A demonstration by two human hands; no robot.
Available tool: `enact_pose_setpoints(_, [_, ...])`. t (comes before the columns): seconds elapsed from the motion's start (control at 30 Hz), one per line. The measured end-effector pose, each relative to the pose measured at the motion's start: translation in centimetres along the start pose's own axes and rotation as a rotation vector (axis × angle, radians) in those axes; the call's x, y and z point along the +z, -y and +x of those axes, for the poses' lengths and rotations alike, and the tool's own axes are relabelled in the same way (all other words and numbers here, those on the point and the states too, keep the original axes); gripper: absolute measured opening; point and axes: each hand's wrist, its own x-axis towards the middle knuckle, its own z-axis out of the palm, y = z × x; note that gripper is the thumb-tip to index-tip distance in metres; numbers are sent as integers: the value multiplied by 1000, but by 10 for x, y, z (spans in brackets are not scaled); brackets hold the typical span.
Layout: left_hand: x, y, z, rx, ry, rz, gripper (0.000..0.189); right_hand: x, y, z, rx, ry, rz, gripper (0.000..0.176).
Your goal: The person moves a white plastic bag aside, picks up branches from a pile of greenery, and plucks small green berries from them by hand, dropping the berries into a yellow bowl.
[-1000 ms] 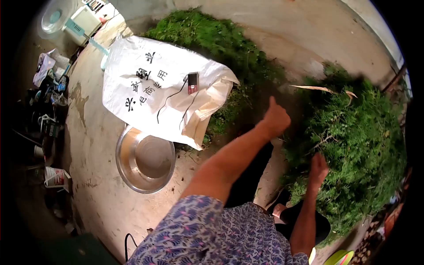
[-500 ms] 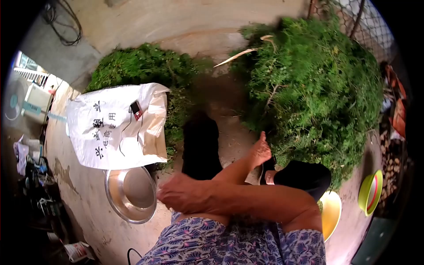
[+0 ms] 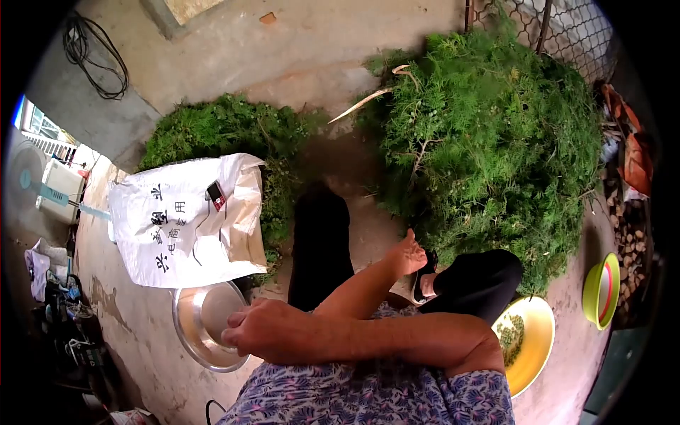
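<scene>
My arms are crossed. My right hand (image 3: 256,330) reaches over to the left with its fingers curled, at the right rim of the metal basin (image 3: 185,340); whatever it may hold is hidden. My left hand (image 3: 408,256) points up and away on the right, one finger or thumb raised, with nothing visible in it. It is just below the large heap of green branches (image 3: 489,156). A yellow basin (image 3: 542,343) holds small green pieces at the lower right. A smaller pile of green branches (image 3: 212,127) lies behind the white sack (image 3: 145,234).
On the sack rests a small red and black device (image 3: 217,196) with a cord. A fan (image 3: 28,177) stands at the far left. A green basin (image 3: 593,294) is at the right edge. My dark-trousered legs (image 3: 320,241) are spread between the heaps.
My right hand has moved left and its fingers are now at the metal basin. My left hand has shifted slightly left and down in the view. The view has tilted, showing more of the yellow basin.
</scene>
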Motion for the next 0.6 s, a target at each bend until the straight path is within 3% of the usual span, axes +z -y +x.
enact_pose_setpoints(0.03, [-5,3,-2,2,-4,-59,34,-2,-2,0,-4,6,2,12])
enact_pose_setpoints(0.1, [-17,16,-7,-5,-12,-181,31,-12,-10,-8,62,-374,165,10])
enact_pose_setpoints(0.13, [-25,25,-11,-12,-21,-238,30,-14,-25,-13,63,-367,164,10])
enact_pose_setpoints(0.2, [-51,51,-25,-56,-20,-374,23,-17,-66,-31,-39,-761,89,18])
enact_pose_setpoints(0.27, [-80,83,-40,-98,-16,-516,17,-34,-97,-58,190,-925,308,20])
enact_pose_setpoints(0.33, [-104,117,-57,-241,99,-528,9,-60,-149,-86,396,-1024,146,16])
enact_pose_setpoints(0.37, [-114,134,-66,-310,160,-538,6,-66,-176,-103,602,-1073,171,13])
enact_pose_setpoints(0.4, [-121,151,-73,-377,222,-546,5,-72,-202,-116,809,-1117,192,12])
enact_pose_setpoints(0.47, [-126,183,-87,-452,284,-568,7,-84,-243,-132,954,-1044,236,10])
enact_pose_setpoints(0.5, [-123,195,-95,-531,143,-592,11,-84,-266,-135,1090,-980,279,9])
enact_pose_setpoints(0.53, [-121,207,-101,-605,2,-615,15,-79,-293,-137,1108,-972,285,9])
enact_pose_setpoints(0.6, [-120,229,-111,-719,22,-668,24,-67,-355,-146,1123,-857,259,10])
